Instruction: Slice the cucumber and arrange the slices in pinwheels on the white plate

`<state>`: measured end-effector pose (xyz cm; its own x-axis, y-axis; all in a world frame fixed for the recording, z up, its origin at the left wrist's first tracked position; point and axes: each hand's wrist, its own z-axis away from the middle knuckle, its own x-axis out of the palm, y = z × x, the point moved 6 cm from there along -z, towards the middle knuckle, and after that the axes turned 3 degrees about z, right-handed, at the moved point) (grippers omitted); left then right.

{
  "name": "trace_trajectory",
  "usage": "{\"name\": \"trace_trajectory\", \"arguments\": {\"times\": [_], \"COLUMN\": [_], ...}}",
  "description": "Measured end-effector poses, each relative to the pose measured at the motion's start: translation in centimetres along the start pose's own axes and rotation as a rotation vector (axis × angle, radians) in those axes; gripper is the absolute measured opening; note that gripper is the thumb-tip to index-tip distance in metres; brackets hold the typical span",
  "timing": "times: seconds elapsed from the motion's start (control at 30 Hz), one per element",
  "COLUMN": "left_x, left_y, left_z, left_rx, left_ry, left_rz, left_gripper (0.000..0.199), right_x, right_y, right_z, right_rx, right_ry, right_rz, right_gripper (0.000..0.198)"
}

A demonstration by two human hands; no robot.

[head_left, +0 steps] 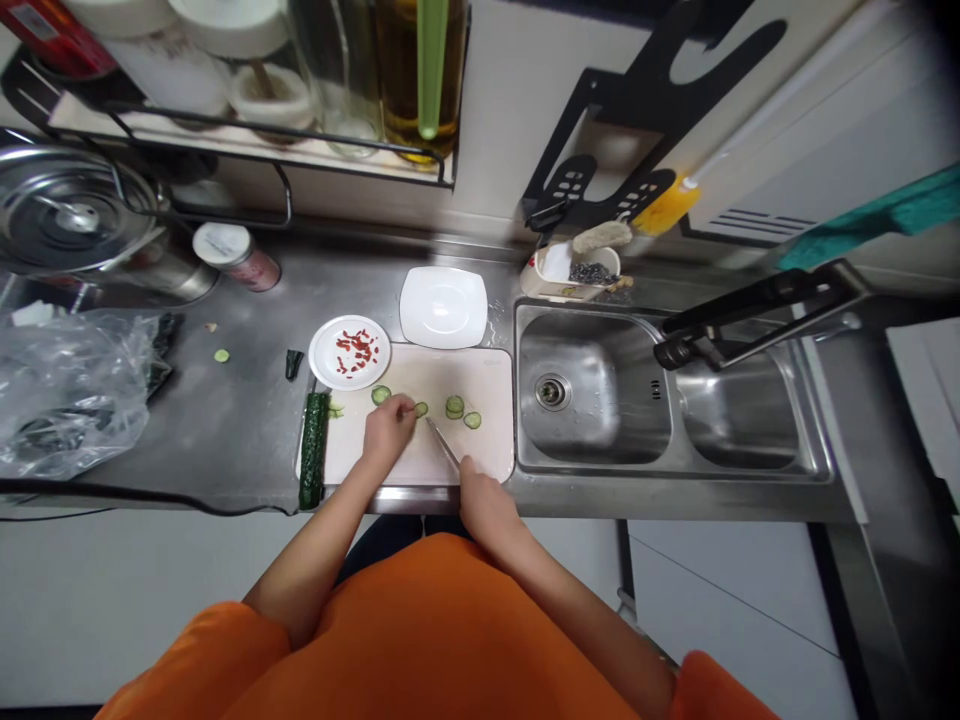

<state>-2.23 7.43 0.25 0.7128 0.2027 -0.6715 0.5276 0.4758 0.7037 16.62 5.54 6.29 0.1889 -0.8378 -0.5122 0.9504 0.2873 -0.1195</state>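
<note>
On the pale cutting board (pixel 420 455), my left hand (pixel 386 430) pinches a cucumber slice (pixel 421 409) between thumb and fingers. My right hand (pixel 486 500) is closed round the handle of a knife (pixel 442 442), its blade pointing up and left, with the tip close to that slice. Several more cucumber slices (pixel 454 406) lie right of the blade, and another slice (pixel 381 395) rests just beyond my left hand. A long dark-green cucumber (pixel 313 450) lies along the board's left edge. A white plate with chopped red pieces (pixel 358 350) overlaps the board's far left corner.
Behind the board sits a white square plate (pixel 442 308). A double steel sink (pixel 600 430) with a black faucet (pixel 735 300) is at the right. To the left are a plastic bag (pixel 67 390), a lidded jar (pixel 238 256) and a steel pot (pixel 75 215). A jar rack (pixel 262 150) hangs above.
</note>
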Motion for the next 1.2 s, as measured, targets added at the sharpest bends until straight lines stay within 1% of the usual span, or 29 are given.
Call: {"name": "trace_trajectory", "arguments": {"times": [0.07, 0.17, 0.23, 0.3, 0.37, 0.47, 0.53, 0.57, 0.63, 0.7, 0.77, 0.83, 0.9, 1.0, 1.2], "left_x": [-1.1, -3.3, -4.4, -5.0, -5.3, -5.2, -4.9, -4.6, -3.3, -1.0, 1.5, 3.8, 5.4, 6.4, 5.9], "left_y": [-0.6, -2.1, -2.9, -3.4, -3.5, -3.1, -2.4, -1.8, -0.1, 2.1, 4.1, 5.5, 6.1, 6.2, 6.6], "left_z": [-0.1, -0.4, -0.7, -1.0, -1.1, -1.0, -1.0, -1.1, -1.6, -2.3, -3.0, -3.6, -3.9, -4.1, -3.9], "left_rx": [-0.084, -0.204, -0.238, -0.224, -0.169, -0.077, -0.019, 0.019, 0.124, 0.246, 0.343, 0.395, 0.416, 0.414, 0.379], "left_ry": [0.039, 0.148, 0.190, 0.213, 0.221, 0.239, 0.244, 0.228, 0.133, -0.047, -0.238, -0.378, -0.473, -0.518, -0.500], "left_rz": [0.063, 0.123, 0.111, 0.048, -0.044, -0.165, -0.194, -0.186, -0.142, -0.105, -0.137, -0.206, -0.278, -0.328, -0.317], "left_gripper": [0.019, 0.024, 0.023, 0.021, 0.020, 0.021, 0.021, 0.021, 0.021, 0.024, 0.028, 0.030, 0.030, 0.026, 0.017], "right_x": [0.1, 0.3, 0.4, 0.4, 0.5, 0.6, 0.6, 0.7, 0.8, 0.9, 0.9, 1.0, 1.0, 1.2, 1.3], "right_y": [0.1, 0.0, 0.1, 0.2, 0.2, 0.3, 0.4, 0.4, 0.3, 0.2, 0.2, 0.1, 0.1, 0.2, 0.5], "right_z": [-0.1, -0.3, -0.3, -0.3, -0.3, -0.3, -0.4, -0.4, -0.4, -0.4, -0.4, -0.4, -0.4, -0.5, -0.6], "right_rx": [-0.002, -0.019, -0.019, -0.018, -0.020, -0.021, -0.027, -0.030, -0.031, -0.024, -0.020, -0.021, -0.025, -0.030, -0.009], "right_ry": [-0.002, 0.003, 0.003, 0.003, 0.004, 0.008, 0.024, 0.033, 0.044, 0.047, 0.054, 0.069, 0.084, 0.081, 0.063], "right_rz": [-0.001, 0.005, 0.005, 0.003, 0.000, -0.008, -0.013, -0.013, -0.008, -0.001, 0.003, 0.006, 0.007, 0.008, 0.001], "right_gripper": [0.041, 0.043, 0.044, 0.044, 0.044, 0.042, 0.041, 0.040, 0.039, 0.037, 0.035, 0.035, 0.035, 0.035, 0.035]}}
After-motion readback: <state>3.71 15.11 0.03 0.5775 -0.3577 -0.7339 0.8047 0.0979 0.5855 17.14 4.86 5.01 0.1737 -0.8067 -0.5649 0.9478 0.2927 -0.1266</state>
